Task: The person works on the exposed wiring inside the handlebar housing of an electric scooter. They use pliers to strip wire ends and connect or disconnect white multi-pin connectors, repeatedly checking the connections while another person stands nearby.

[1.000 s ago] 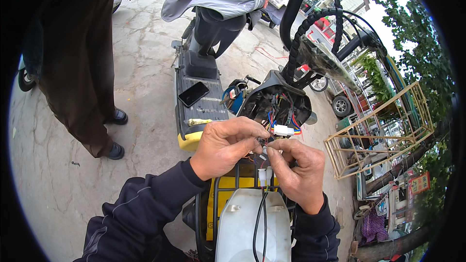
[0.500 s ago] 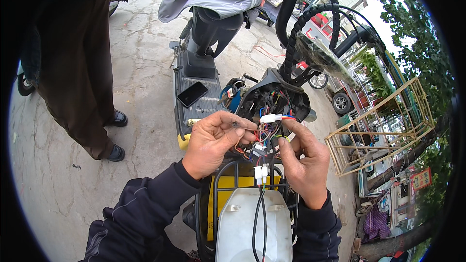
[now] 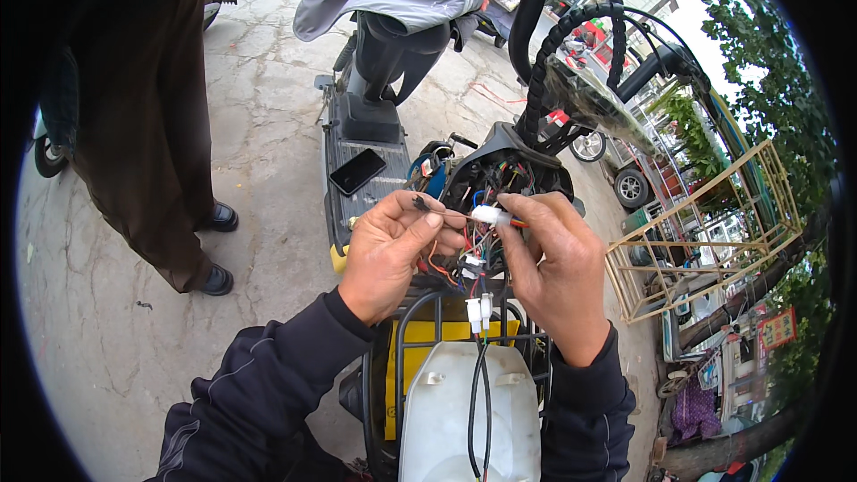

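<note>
A person's bare hands work at the opened front of a scooter, its dark housing (image 3: 555, 183) exposing a tangle of coloured wires (image 3: 480, 247). The left hand (image 3: 386, 254) pinches a thin wire (image 3: 457, 215) between thumb and forefinger, the gap closed; the wire's dark end pokes up above the fingertips. The right hand (image 3: 561, 245) grips a white connector (image 3: 487, 215) between thumb and forefinger, closed down to its width. The connector sits between the two hands, just in front of the housing, with the thin wire reaching toward it; whether the two join is too small to tell.

Below, two white plugs (image 3: 475, 316) on black cables hang over a black rack (image 3: 425, 303), above a pale panel (image 3: 469, 411) and a yellow sheet (image 3: 398, 379). A phone (image 3: 357, 171) lies on the footboard (image 3: 368, 205) at left. Near it, a bystander in dark trousers (image 3: 147, 152) stands on cracked pavement (image 3: 268, 107). A wooden frame (image 3: 625, 261) stands at right.
</note>
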`<action>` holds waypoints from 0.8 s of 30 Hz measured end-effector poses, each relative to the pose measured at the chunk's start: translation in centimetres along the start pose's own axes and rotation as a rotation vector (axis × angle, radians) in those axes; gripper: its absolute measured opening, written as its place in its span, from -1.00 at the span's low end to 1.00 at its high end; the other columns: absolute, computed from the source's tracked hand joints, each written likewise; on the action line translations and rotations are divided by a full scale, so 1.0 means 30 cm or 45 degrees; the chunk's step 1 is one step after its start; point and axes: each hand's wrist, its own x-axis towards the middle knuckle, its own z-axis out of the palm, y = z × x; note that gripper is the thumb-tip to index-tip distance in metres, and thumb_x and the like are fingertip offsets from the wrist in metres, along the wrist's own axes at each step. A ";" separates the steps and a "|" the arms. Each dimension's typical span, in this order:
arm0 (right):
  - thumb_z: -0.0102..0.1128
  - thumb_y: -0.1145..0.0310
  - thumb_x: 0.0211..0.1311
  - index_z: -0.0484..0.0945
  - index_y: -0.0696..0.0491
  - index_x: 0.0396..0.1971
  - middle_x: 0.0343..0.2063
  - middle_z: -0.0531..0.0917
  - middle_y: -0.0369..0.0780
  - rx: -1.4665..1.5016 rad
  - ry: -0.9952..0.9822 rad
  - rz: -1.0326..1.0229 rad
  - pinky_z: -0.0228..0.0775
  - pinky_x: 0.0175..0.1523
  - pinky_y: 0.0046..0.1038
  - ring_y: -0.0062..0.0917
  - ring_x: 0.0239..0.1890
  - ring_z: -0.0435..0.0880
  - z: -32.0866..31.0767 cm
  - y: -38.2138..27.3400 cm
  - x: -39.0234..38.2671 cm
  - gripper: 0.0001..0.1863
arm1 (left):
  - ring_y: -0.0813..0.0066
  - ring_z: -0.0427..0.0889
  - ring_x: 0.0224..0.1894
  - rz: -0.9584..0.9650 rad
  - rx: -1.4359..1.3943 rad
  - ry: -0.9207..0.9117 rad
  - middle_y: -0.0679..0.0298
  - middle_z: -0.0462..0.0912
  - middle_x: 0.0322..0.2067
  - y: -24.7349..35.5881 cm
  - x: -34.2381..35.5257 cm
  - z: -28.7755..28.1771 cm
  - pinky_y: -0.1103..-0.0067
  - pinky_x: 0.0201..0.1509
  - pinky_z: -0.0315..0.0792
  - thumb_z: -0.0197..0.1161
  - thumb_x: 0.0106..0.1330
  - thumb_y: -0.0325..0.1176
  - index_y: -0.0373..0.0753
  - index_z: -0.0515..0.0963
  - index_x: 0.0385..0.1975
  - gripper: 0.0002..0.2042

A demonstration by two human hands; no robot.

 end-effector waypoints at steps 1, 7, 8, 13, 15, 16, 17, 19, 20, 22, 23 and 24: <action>0.35 0.56 0.17 0.68 0.11 -0.16 -0.33 0.68 -0.16 0.037 0.027 0.030 0.46 -0.39 -0.48 -0.43 -0.51 0.65 0.001 0.007 -0.001 -0.78 | 0.42 0.78 -0.17 -0.004 -0.002 0.020 0.03 0.73 -0.09 0.001 0.002 0.000 0.46 0.02 0.69 0.12 0.55 -0.49 -0.28 0.51 -0.07 -0.92; 0.29 0.55 0.35 0.63 0.20 -0.21 -0.49 0.65 -0.26 0.359 0.112 0.335 0.33 -0.47 -0.57 -0.69 -0.60 0.49 0.034 0.039 -0.032 -0.92 | 0.39 0.78 -0.15 -0.004 -0.108 0.072 0.00 0.71 -0.07 0.001 0.001 -0.004 0.43 0.03 0.70 0.06 0.58 -0.48 -0.23 0.46 -0.05 -0.92; 0.26 0.51 0.41 0.61 0.23 -0.21 -0.54 0.63 -0.29 0.418 0.104 0.408 0.31 -0.47 -0.61 -0.76 -0.59 0.47 0.031 0.040 -0.043 -0.91 | 0.38 0.77 -0.14 -0.005 -0.133 0.062 0.00 0.71 -0.06 0.001 0.000 -0.005 0.43 0.03 0.70 0.05 0.58 -0.48 -0.22 0.45 -0.05 -0.92; 0.26 0.49 0.42 0.62 0.23 -0.21 -0.51 0.65 -0.30 0.461 0.142 0.432 0.32 -0.46 -0.63 -0.77 -0.57 0.49 0.033 0.050 -0.057 -0.90 | 0.36 0.74 -0.10 0.066 -0.104 -0.014 0.03 0.69 -0.08 0.001 -0.004 -0.008 0.41 0.07 0.66 0.03 0.59 -0.48 -0.21 0.41 -0.03 -0.92; 0.26 0.49 0.42 0.62 0.24 -0.20 -0.50 0.65 -0.30 0.471 0.146 0.443 0.32 -0.45 -0.64 -0.78 -0.55 0.49 0.031 0.057 -0.063 -0.89 | 0.36 0.73 -0.09 0.114 -0.033 -0.074 0.04 0.69 -0.09 0.002 -0.008 -0.008 0.41 0.08 0.64 0.04 0.58 -0.49 -0.22 0.41 -0.03 -0.92; 0.27 0.49 0.42 0.62 0.24 -0.19 -0.50 0.65 -0.31 0.490 0.151 0.448 0.32 -0.45 -0.64 -0.78 -0.55 0.49 0.031 0.062 -0.067 -0.89 | 0.35 0.73 -0.09 0.137 0.020 -0.106 0.05 0.69 -0.09 0.002 -0.012 -0.007 0.41 0.08 0.63 0.04 0.58 -0.49 -0.22 0.41 -0.03 -0.92; 0.27 0.49 0.41 0.62 0.24 -0.18 -0.49 0.66 -0.31 0.524 0.147 0.470 0.32 -0.44 -0.64 -0.78 -0.54 0.50 0.030 0.066 -0.071 -0.88 | 0.34 0.72 -0.09 0.159 0.073 -0.138 0.05 0.69 -0.09 0.001 -0.015 -0.005 0.41 0.08 0.62 0.05 0.57 -0.49 -0.22 0.42 -0.04 -0.92; 0.26 0.50 0.41 0.63 0.24 -0.17 -0.50 0.65 -0.32 0.499 0.151 0.460 0.32 -0.43 -0.65 -0.78 -0.52 0.50 0.029 0.075 -0.079 -0.88 | 0.34 0.72 -0.09 0.187 0.128 -0.162 0.05 0.69 -0.10 -0.002 -0.025 0.003 0.41 0.07 0.61 0.09 0.55 -0.50 -0.25 0.44 -0.05 -0.92; 0.26 0.50 0.41 0.63 0.24 -0.16 -0.50 0.64 -0.33 0.493 0.149 0.465 0.31 -0.43 -0.65 -0.78 -0.51 0.50 0.026 0.077 -0.082 -0.88 | 0.35 0.72 -0.09 0.194 0.144 -0.161 0.04 0.69 -0.10 -0.004 -0.029 0.008 0.42 0.08 0.61 0.10 0.55 -0.50 -0.26 0.45 -0.06 -0.92; 0.30 0.51 0.37 0.64 0.24 -0.16 -0.42 0.67 -0.30 0.503 0.133 0.450 0.29 -0.45 -0.65 -0.76 -0.51 0.50 0.017 0.073 -0.085 -0.87 | 0.37 0.73 -0.08 0.183 0.157 -0.159 0.04 0.70 -0.09 -0.004 -0.030 0.014 0.45 0.08 0.62 0.12 0.54 -0.50 -0.30 0.48 -0.06 -0.92; 0.32 0.52 0.35 0.65 0.24 -0.16 -0.38 0.68 -0.28 0.491 0.122 0.477 0.28 -0.46 -0.66 -0.76 -0.51 0.50 0.012 0.066 -0.082 -0.86 | 0.39 0.74 -0.07 0.165 0.155 -0.158 0.04 0.72 -0.08 -0.002 -0.029 0.014 0.48 0.07 0.63 0.13 0.54 -0.49 -0.31 0.49 -0.06 -0.91; 0.35 0.53 0.30 0.66 0.22 -0.16 -0.32 0.68 -0.25 0.425 0.149 0.358 0.30 -0.46 -0.64 -0.73 -0.51 0.52 0.005 0.056 -0.078 -0.84 | 0.42 0.75 -0.06 0.148 0.153 -0.157 0.04 0.73 -0.08 0.001 -0.027 0.013 0.51 0.07 0.63 0.14 0.54 -0.49 -0.33 0.51 -0.06 -0.90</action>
